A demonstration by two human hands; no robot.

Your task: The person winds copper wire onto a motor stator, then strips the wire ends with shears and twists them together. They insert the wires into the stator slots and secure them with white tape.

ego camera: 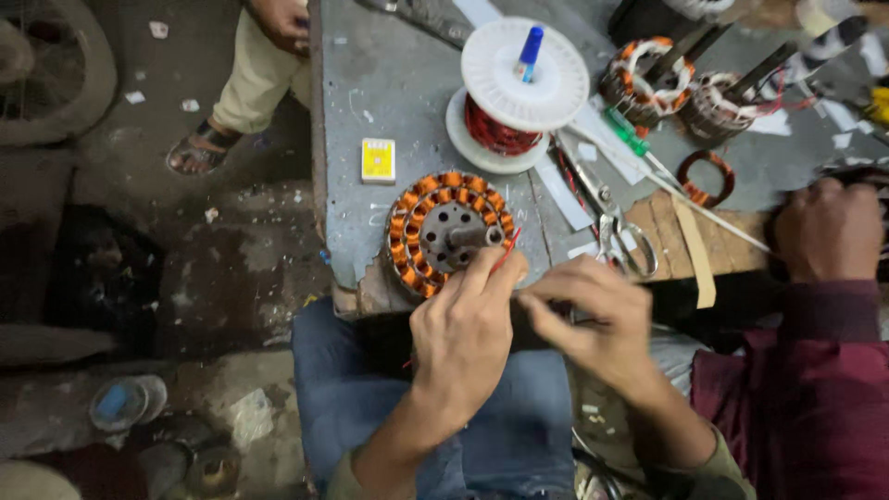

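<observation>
Workbench: I see a grey metal-topped bench (389, 102) filling the upper middle, its near edge worn down to bare wood on the right.
Co-worker at right: a person in a maroon sleeve (815, 389) sits beside me, one closed hand (827, 230) resting at the bench edge.
Person at top left: I make out a trouser leg and a sandalled foot (199, 148) on the dirty floor, well apart from my work.
Wire spool: a white plastic spool of red wire (519, 93) stands behind the stator, with a blue cap poking up from its hub.
Stator: the wound stator (449, 231), ringed with orange copper coils around a grey hub, lies flat at the near edge of the bench, just ahead of my hands.
Other stators: two more wound stators (681, 88) sit at the top right, rods leaning across them.
Left hand: my left hand (463, 333) reaches up over the stator's near rim, fingers pinched shut on a thin red wire (507, 248).
Right hand: my right hand (593, 319) sits just beside the left, fingers curled and pinched toward it; I cannot tell what they hold.
Scissors: a pair of scissors (611, 222) lies just right of the stator.
Screwdriver: a green-handled screwdriver (630, 134) lies behind the scissors.
Small box: a small yellow box (378, 159) lies left of the spool.
</observation>
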